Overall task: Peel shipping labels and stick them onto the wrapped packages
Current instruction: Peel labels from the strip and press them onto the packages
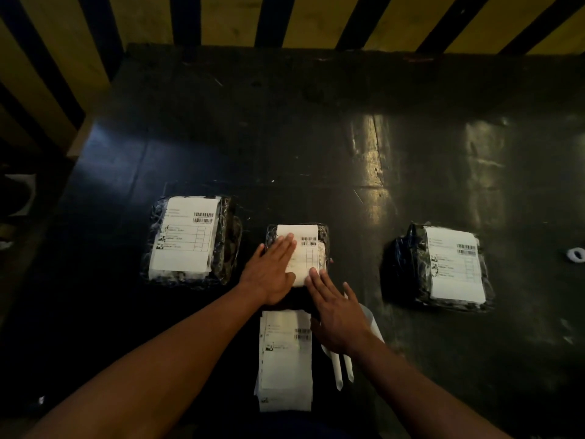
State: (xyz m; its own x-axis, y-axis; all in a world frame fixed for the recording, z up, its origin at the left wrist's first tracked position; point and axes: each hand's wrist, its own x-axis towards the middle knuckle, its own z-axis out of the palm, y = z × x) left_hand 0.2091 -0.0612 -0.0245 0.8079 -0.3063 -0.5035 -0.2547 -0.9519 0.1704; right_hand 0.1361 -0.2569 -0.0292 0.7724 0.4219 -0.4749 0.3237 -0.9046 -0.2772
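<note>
- Nearest edge, centre: stack of white printed shipping-label sheets (pixel 285 359), long axis running near to far, unpeeled; just right of it, curled white strips of peeled backing paper (pixel 340 369), partly hidden under the right forearm.
- Above the stack: right hand (pixel 337 315), fingers straight and spread, gripping nothing, fingertips touching the near right corner of the middle label.
- Slightly farther, left of it: left hand (pixel 272 269), flat, fingers straight and together, pressed palm-down on the left half of the white label (pixel 308 253), holding nothing.
- Under both hands: small middle package wrapped in black plastic film (pixel 324 236), label's long axis near to far, lying just beyond the fingertips; left hand the nearer to its centre, so smoothing judged to run away from the body.
- Left, well apart: larger black-wrapped package with white label (pixel 185 239), label already on.
- Right, well apart: black-wrapped package with white label (pixel 449 267), likewise labelled.
- Far right: small white ring-shaped object (pixel 576 255), identity unclear.
- Beneath all: dark glossy tabletop (pixel 285 137); beyond it, yellow-and-black striped wall (pixel 221 17).
</note>
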